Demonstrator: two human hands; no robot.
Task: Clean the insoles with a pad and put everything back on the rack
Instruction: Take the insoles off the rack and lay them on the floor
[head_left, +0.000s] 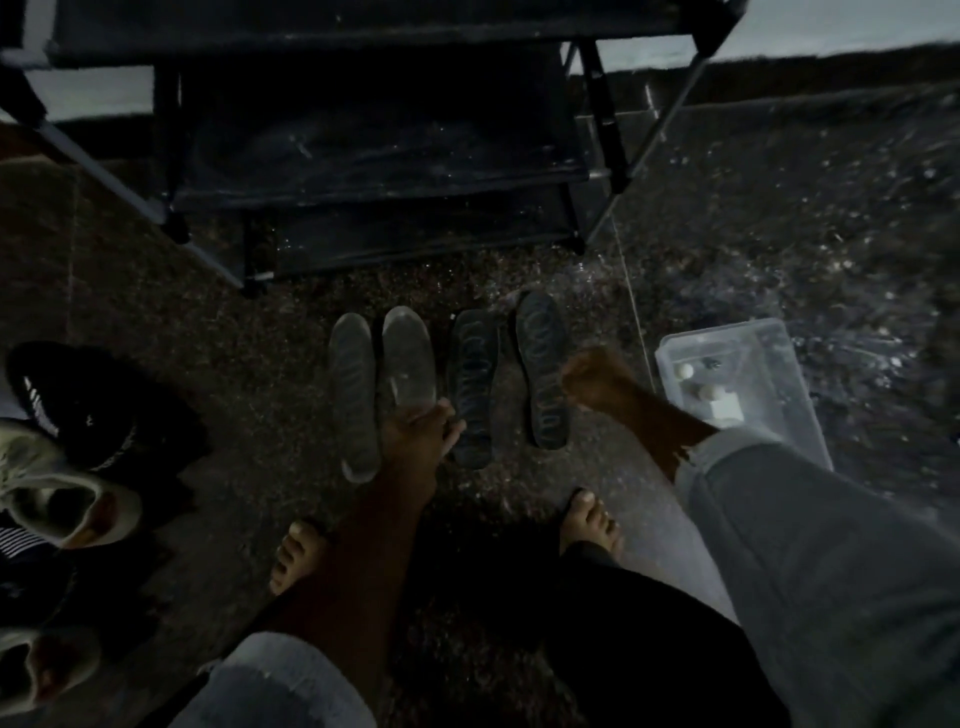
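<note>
Here, insoles: we count four, fronting the rack (374, 156).
Left hand (415, 436): grips second insole (408, 358).
Right hand (592, 376): fisted, holding what, we cannot tell.

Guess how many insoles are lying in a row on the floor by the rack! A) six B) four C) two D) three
B: four insoles lie side by side on the floor in front of the rack, two lighter ones on the left and two darker ones on the right.
</note>
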